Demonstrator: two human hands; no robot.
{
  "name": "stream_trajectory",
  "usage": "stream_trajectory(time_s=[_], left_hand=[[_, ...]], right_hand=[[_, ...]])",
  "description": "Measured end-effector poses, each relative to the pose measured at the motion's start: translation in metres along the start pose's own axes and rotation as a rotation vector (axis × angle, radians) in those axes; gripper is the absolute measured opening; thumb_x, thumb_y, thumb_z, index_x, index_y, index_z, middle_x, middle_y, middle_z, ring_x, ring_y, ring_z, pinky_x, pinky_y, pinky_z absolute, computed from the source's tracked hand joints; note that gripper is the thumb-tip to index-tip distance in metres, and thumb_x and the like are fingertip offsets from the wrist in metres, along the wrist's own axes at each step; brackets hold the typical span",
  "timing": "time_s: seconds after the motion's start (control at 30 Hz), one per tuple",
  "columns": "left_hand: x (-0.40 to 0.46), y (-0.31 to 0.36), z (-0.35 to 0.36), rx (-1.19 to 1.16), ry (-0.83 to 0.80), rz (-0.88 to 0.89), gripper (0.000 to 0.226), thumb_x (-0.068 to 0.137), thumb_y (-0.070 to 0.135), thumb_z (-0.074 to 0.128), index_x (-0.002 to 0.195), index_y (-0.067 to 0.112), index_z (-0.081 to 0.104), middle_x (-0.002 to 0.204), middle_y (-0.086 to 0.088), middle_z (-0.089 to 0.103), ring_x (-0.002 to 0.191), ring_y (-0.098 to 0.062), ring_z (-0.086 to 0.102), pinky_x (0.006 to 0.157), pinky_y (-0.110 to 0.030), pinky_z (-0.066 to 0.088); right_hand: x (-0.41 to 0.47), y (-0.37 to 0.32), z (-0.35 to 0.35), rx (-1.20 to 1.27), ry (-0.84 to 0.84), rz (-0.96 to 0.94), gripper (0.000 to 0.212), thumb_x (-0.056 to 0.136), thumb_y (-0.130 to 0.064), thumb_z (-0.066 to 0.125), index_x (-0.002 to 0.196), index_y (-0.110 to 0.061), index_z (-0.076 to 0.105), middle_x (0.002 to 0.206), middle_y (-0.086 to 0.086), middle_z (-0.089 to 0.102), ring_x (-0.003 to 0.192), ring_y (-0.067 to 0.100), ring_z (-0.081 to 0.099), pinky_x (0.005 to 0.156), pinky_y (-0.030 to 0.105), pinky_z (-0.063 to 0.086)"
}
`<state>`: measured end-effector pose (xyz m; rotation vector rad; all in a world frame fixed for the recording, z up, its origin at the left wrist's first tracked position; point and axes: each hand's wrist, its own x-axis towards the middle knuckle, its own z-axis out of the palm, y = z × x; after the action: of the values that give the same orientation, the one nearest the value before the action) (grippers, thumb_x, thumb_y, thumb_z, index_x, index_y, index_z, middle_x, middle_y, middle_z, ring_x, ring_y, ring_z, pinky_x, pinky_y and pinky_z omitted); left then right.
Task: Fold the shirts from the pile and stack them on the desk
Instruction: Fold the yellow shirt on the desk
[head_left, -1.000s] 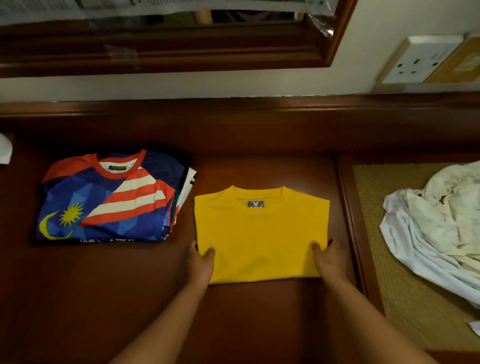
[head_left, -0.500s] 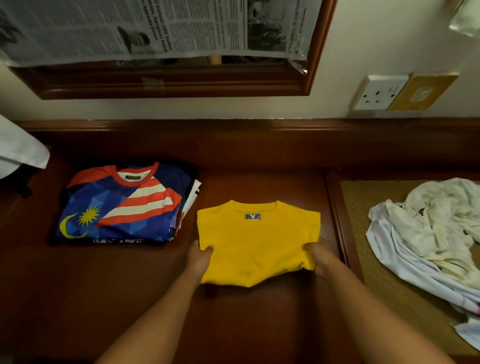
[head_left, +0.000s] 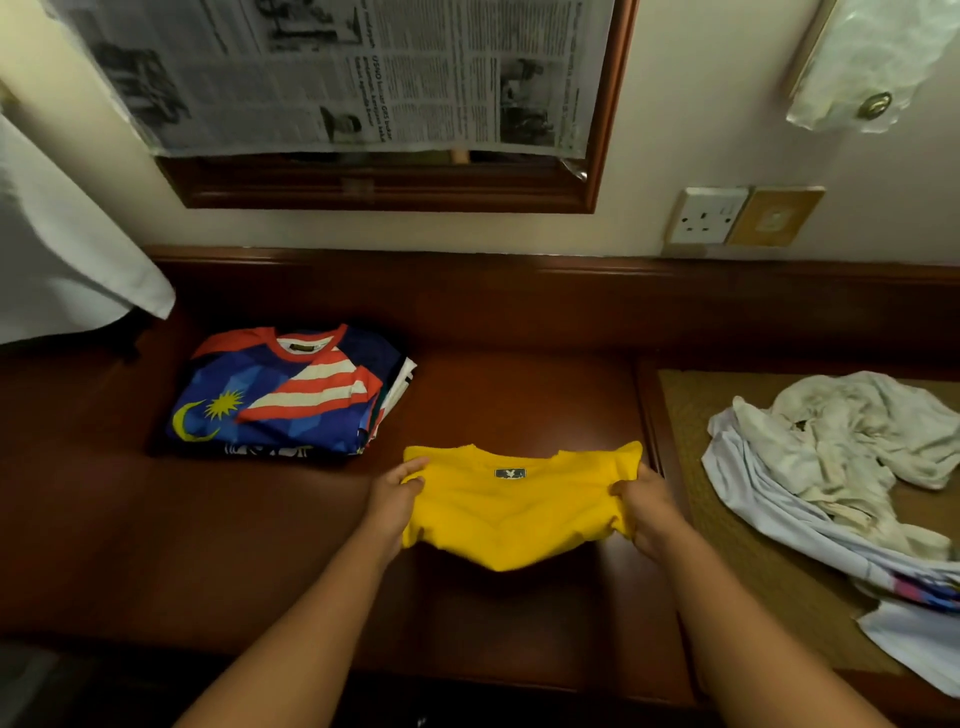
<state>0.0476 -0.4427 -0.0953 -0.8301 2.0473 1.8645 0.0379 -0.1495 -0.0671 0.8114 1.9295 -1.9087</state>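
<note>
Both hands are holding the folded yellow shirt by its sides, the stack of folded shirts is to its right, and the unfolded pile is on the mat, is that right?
Not quite. The head view shows the stack of folded shirts to the left of the yellow shirt, not the right. The left hand and right hand do grip its sides, and the unfolded pile lies on the mat.

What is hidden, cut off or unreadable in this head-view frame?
- Folded stack: shirts below the top jersey show only as edges; count unclear.
- Unfolded pile: cut by the right edge.
- Newspaper: print too small.
- Yellow shirt: underside hidden; left hand and right hand cover its sides.
</note>
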Motion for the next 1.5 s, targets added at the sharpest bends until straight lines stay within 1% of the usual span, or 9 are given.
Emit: stream_trajectory(time_s=[0.1,0.27,0.4,0.5,1.0,1.2,1.27,1.4,1.5], left_hand=[[-0.016,-0.002,-0.009,-0.019,0.025,0.012,0.037,0.097,0.001,0.047,0.131,0.011,0.055,0.151,-0.015,0.034,0.138,-0.031,0.033,0.108,-0.04,0.032],[-0.028,-0.005,-0.038,-0.054,0.084,0.03,0.036,0.097,0.001,0.048,0.131,0.011,0.056,0.148,-0.014,0.039,0.135,-0.03,0.036,0.108,-0.039,0.033],[-0.028,-0.004,-0.07,-0.114,0.134,0.051,0.034,0.096,0.0,0.049,0.126,0.013,0.059,0.143,-0.015,0.045,0.124,-0.027,0.046,0.104,-0.04,0.04],[-0.026,0.0,-0.099,-0.128,0.165,0.062,0.037,0.096,-0.001,0.048,0.131,0.007,0.056,0.139,-0.015,0.047,0.118,-0.025,0.045,0.092,-0.031,0.039],[0.026,-0.026,-0.341,-0.052,0.179,0.096,0.038,0.095,0.0,0.049,0.129,0.014,0.058,0.136,-0.014,0.052,0.123,-0.027,0.049,0.105,-0.042,0.038],[0.044,-0.063,-0.396,0.162,0.133,0.056,0.043,0.097,0.0,0.047,0.137,0.016,0.052,0.147,-0.014,0.041,0.132,-0.028,0.041,0.106,-0.036,0.036],[0.046,-0.085,-0.404,0.218,0.077,-0.014,0.048,0.097,-0.004,0.044,0.141,0.015,0.047,0.148,-0.015,0.039,0.121,-0.026,0.048,0.095,-0.034,0.043],[0.043,-0.125,-0.411,0.351,0.055,-0.12,0.056,0.096,-0.005,0.042,0.145,0.021,0.039,0.131,-0.013,0.053,0.061,-0.016,0.044,0.058,-0.029,0.037],[0.044,-0.142,-0.414,0.414,0.076,-0.118,0.061,0.096,-0.003,0.044,0.149,0.025,0.032,0.148,-0.011,0.038,0.056,-0.017,0.045,0.047,-0.025,0.035]], right_hand=[[-0.012,0.002,0.002,-0.051,-0.013,-0.071,0.048,0.091,0.015,0.038,0.131,-0.009,0.046,0.119,0.02,0.058,0.086,0.025,0.056,0.065,0.034,0.047],[-0.026,0.004,0.017,-0.112,-0.058,-0.204,0.072,0.089,0.012,0.042,0.15,-0.021,0.023,0.14,0.009,0.043,0.119,0.032,0.048,0.084,0.045,0.05],[-0.037,-0.001,0.046,-0.163,-0.051,-0.211,0.078,0.092,0.009,0.043,0.155,-0.023,0.009,0.159,0.01,0.017,0.142,0.033,0.024,0.106,0.049,0.033],[-0.041,-0.001,0.077,-0.2,-0.046,-0.206,0.074,0.094,0.007,0.043,0.154,-0.024,0.014,0.159,0.013,0.016,0.144,0.033,0.021,0.109,0.049,0.031],[-0.074,0.047,0.306,-0.231,-0.08,-0.237,0.064,0.092,0.001,0.049,0.149,-0.019,0.028,0.146,0.018,0.038,0.13,0.036,0.042,0.103,0.058,0.04],[-0.083,0.087,0.364,-0.386,-0.102,-0.228,0.089,0.07,-0.034,0.05,0.151,-0.009,0.021,0.149,0.019,0.036,0.134,0.036,0.038,0.108,0.048,0.035],[-0.089,0.102,0.372,-0.491,-0.127,-0.144,0.086,0.078,-0.026,0.054,0.153,-0.009,0.016,0.151,0.019,0.033,0.134,0.038,0.038,0.102,0.04,0.037],[-0.086,0.134,0.375,-0.581,-0.104,-0.008,0.073,0.092,0.003,0.046,0.154,-0.014,0.012,0.151,0.019,0.031,0.128,0.039,0.041,0.091,0.036,0.042],[-0.086,0.144,0.374,-0.607,-0.072,0.019,0.072,0.093,0.002,0.044,0.154,-0.018,0.012,0.149,0.018,0.033,0.122,0.041,0.045,0.085,0.039,0.044]])
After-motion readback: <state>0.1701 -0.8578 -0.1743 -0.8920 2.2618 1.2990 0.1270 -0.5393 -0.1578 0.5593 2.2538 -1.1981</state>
